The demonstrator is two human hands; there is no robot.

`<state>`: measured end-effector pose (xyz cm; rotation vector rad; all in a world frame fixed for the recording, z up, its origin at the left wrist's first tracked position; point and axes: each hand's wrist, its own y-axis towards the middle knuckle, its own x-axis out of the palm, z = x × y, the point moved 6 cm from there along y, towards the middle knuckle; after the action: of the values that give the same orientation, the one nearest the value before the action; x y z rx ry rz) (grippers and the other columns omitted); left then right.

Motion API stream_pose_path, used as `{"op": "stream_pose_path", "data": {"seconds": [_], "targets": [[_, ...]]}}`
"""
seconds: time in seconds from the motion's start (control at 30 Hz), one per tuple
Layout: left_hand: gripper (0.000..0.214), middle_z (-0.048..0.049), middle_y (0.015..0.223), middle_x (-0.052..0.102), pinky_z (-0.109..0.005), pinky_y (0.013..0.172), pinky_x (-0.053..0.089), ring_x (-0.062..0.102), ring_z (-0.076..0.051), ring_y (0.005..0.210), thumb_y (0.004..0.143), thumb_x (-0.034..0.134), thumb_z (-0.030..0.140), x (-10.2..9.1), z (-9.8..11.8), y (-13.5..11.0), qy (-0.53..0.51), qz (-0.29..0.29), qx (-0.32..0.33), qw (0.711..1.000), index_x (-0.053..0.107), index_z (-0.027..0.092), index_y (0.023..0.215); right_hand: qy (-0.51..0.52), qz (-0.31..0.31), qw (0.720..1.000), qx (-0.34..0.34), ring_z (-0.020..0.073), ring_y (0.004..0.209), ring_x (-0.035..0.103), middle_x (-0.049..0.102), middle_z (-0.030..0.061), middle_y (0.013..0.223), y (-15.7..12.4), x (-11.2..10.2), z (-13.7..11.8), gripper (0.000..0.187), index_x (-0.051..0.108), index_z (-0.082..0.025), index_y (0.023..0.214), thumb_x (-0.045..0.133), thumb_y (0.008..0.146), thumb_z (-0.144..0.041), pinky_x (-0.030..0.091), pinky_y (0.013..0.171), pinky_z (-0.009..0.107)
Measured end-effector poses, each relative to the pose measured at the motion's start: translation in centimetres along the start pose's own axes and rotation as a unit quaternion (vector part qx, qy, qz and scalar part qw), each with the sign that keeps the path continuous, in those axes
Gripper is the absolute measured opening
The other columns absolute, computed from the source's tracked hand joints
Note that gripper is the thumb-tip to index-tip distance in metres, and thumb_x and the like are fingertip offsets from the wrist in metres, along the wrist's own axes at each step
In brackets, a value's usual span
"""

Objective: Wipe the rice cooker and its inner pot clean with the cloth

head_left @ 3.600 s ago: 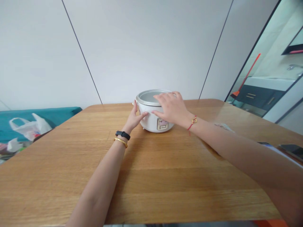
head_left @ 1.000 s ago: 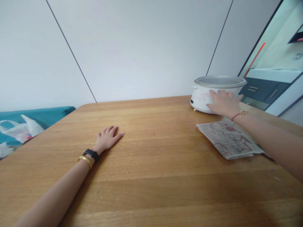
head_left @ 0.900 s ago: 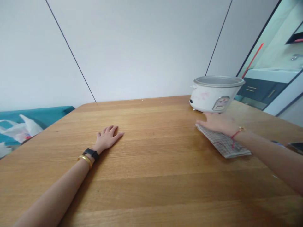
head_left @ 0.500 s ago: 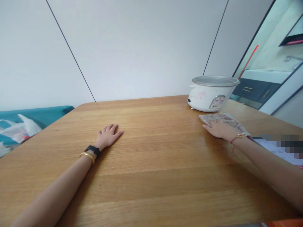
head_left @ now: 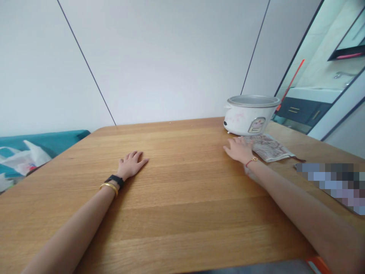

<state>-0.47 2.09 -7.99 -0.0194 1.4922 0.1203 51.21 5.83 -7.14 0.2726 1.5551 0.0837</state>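
Note:
My left hand (head_left: 130,164) lies palm down on the wooden table (head_left: 176,198), fingers spread, with nothing in it. Palm down at the right, my right hand (head_left: 238,148) has its fingers stretched out at the left edge of a folded patterned cloth (head_left: 272,147). Whether the palm touches the table or the cloth's edge, I cannot tell. A pale patch shows below the right wrist; I cannot make out if it is cloth or reflection. Just behind the cloth stands a white rice cooker (head_left: 242,120) without a lid.
At the table's right edge lies a flat item (head_left: 333,186), partly blurred out. Beyond the left edge, a white plastic bag (head_left: 23,158) rests by a teal sofa (head_left: 67,139). A pale wall (head_left: 171,61) rises behind the table.
My right hand has moved left, off the top of the cloth to its left edge. The left hand stays in place. The view has turned slightly to the right.

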Motion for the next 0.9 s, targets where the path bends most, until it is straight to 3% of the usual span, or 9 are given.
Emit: {"op": "stream_pose_path", "data": {"seconds": [0.1, 0.2, 0.53, 0.9], "targets": [[0.08, -0.012, 0.168, 0.037, -0.066, 0.12, 0.027, 0.034, -0.037, 0.153, 0.096, 0.025, 0.073, -0.1, 0.0, 0.0, -0.004, -0.002, 0.001, 1.0, 0.044, 0.025, 0.158, 0.055, -0.038, 0.997, -0.036, 0.044, 0.152, 0.031, 0.048, 0.0179, 0.158, -0.9, 1.0, -4.4, 0.057, 0.056, -0.019, 0.146, 0.038, 0.103, -0.052, 0.015, 0.116, 0.081], [0.081, -0.0115, 0.169, 0.036, -0.065, 0.12, 0.027, 0.032, -0.037, 0.154, 0.096, 0.024, 0.074, 0.0, -0.2, 0.1, -0.003, -0.007, -0.001, 1.0, 0.044, 0.026, 0.158, 0.098, -0.051, 0.991, -0.077, 0.037, 0.149, 0.04, 0.049, 0.0149, 0.159, -1.5, 1.7, -6.3, 0.053, 0.058, -0.022, 0.144, 0.037, 0.104, -0.05, 0.023, 0.12, 0.073], [0.078, -0.0114, 0.169, 0.036, -0.064, 0.122, 0.026, 0.032, -0.036, 0.155, 0.098, 0.023, 0.07, 0.0, 0.0, 0.0, 0.004, -0.011, 0.004, 1.0, 0.044, 0.025, 0.158, 0.103, -0.031, 0.989, -0.1, 0.032, 0.145, 0.046, 0.053, 0.0133, 0.157, -1.6, 1.8, -5.7, 0.048, 0.062, -0.02, 0.139, 0.041, 0.104, -0.045, 0.031, 0.122, 0.058], [0.075, -0.0119, 0.169, 0.036, -0.067, 0.12, 0.026, 0.032, -0.037, 0.155, 0.099, 0.025, 0.068, 0.3, -0.2, 0.3, 0.005, -0.005, 0.013, 1.0, 0.046, 0.025, 0.157, 0.105, -0.03, 0.988, -0.105, 0.0323, 0.145, 0.046, 0.053, 0.0144, 0.155, -1.8, 1.7, -5.6, 0.047, 0.063, -0.02, 0.137, 0.041, 0.104, -0.044, 0.034, 0.12, 0.058]]}}
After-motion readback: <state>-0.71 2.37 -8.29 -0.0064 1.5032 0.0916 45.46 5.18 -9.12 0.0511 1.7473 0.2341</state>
